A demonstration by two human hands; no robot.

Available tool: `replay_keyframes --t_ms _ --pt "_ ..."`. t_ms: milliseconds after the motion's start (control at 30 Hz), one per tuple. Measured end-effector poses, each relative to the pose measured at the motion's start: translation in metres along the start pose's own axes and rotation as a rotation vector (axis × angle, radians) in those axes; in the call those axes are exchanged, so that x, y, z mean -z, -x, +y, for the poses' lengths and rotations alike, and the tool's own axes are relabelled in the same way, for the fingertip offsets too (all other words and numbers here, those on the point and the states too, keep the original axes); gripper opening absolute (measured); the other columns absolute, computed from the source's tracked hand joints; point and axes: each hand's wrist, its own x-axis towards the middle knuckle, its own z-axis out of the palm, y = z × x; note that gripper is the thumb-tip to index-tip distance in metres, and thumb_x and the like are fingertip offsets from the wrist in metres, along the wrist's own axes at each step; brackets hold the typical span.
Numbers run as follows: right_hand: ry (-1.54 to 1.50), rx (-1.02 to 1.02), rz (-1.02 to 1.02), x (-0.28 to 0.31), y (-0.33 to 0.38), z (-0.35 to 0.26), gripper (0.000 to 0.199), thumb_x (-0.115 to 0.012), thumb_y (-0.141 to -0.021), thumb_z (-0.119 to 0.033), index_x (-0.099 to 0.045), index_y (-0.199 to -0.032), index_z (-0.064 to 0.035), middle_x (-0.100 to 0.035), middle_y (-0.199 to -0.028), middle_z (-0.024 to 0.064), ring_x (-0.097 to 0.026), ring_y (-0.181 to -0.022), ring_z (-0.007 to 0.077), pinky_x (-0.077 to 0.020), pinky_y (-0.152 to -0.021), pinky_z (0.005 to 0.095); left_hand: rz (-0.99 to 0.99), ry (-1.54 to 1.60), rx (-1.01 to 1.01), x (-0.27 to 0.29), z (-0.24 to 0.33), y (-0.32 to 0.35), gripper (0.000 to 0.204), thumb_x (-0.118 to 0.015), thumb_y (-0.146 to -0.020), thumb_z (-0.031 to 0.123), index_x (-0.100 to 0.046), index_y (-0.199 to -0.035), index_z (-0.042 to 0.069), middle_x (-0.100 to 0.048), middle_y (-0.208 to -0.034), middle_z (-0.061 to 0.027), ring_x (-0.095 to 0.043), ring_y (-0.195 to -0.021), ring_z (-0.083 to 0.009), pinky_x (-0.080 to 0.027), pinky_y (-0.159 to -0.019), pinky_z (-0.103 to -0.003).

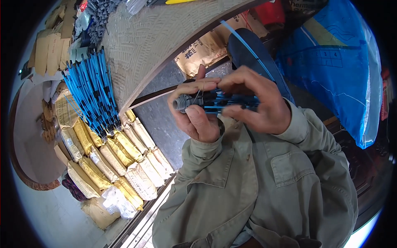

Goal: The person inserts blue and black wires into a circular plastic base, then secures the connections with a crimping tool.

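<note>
My left hand (198, 120) is closed round the grey end of a bundle of thin blue rods (244, 101). A ribbed grey plastic fitting (180, 103) sticks out past its fingers, pointing left. Across this end runs a thin strand (197, 94), a band or a wire; I cannot tell which. My right hand (260, 101) curls over the bundle's blue part, thumb below and fingers above, slightly blurred. The bundle lies roughly level in front of my chest. Beyond the right hand, a single blue rod (248, 46) with a dark sleeve slants over my trouser leg.
Many blue rods with black sleeves (92, 89) lie fanned out at left, beside gold and tan packets (111, 155). A curved, textured tabletop (142, 45) stands ahead, with grey parts (102, 25) piled past it. At right hangs a large blue plastic sack (331, 70).
</note>
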Motion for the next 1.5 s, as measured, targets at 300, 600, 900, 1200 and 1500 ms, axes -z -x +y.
replay_keyframes --t_ms 300,600,900,1200,1500 --pt "-0.601 -0.488 -0.239 0.018 0.0 0.015 0.02 -0.068 -0.079 -0.007 -0.061 -0.095 0.0038 -0.061 -0.083 0.0064 -0.057 -0.083 0.0114 -0.0459 -0.069 0.0269 -0.046 0.013 0.03 0.005 0.0 -0.001 0.039 -0.04 -0.093 0.035 -0.037 -0.104 -0.002 -0.058 -0.088 -0.0208 -0.061 -0.086 -0.0306 -0.035 -0.098 -0.053" --pt "-0.123 -0.014 -0.297 0.01 -0.016 0.015 0.01 -0.065 -0.08 -0.005 -0.061 -0.086 0.0026 -0.056 -0.078 0.0064 -0.052 -0.071 0.0149 -0.0413 -0.063 0.0261 -0.107 0.079 0.065 0.012 0.002 -0.008 0.038 -0.041 -0.093 0.033 -0.037 -0.104 -0.003 -0.058 -0.091 -0.0188 -0.06 -0.092 -0.0294 -0.032 -0.1 -0.05" --pt "-0.318 -0.093 -0.527 0.026 -0.051 0.032 0.012 -0.062 -0.083 -0.009 -0.06 -0.081 0.002 -0.052 -0.076 0.0046 -0.048 -0.067 0.013 -0.0373 -0.06 0.025 -0.15 0.098 0.071 0.007 0.001 -0.021 0.03 -0.04 -0.093 0.024 -0.039 -0.105 -0.003 -0.057 -0.089 -0.0153 -0.058 -0.093 -0.0251 -0.032 -0.101 -0.048" --pt "-0.458 -0.281 -0.529 0.025 -0.046 0.041 0.013 -0.062 -0.085 -0.011 -0.062 -0.082 0.0024 -0.054 -0.074 0.0031 -0.047 -0.07 0.009 -0.0376 -0.062 0.0242 -0.098 0.105 0.087 0.009 -0.004 -0.02 0.025 -0.04 -0.093 0.02 -0.042 -0.103 -0.003 -0.056 -0.087 -0.013 -0.057 -0.085 -0.0206 -0.034 -0.1 -0.046" --pt "-0.419 -0.156 -0.41 0.024 -0.033 0.041 0.015 -0.059 -0.087 -0.011 -0.062 -0.088 0.0031 -0.056 -0.081 0.0051 -0.05 -0.073 0.0101 -0.0403 -0.066 0.0235 -0.05 0.073 0.064 0.009 -0.008 -0.019 0.024 -0.04 -0.093 0.019 -0.043 -0.102 -0.003 -0.057 -0.082 -0.0125 -0.057 -0.079 -0.019 -0.037 -0.097 -0.047"
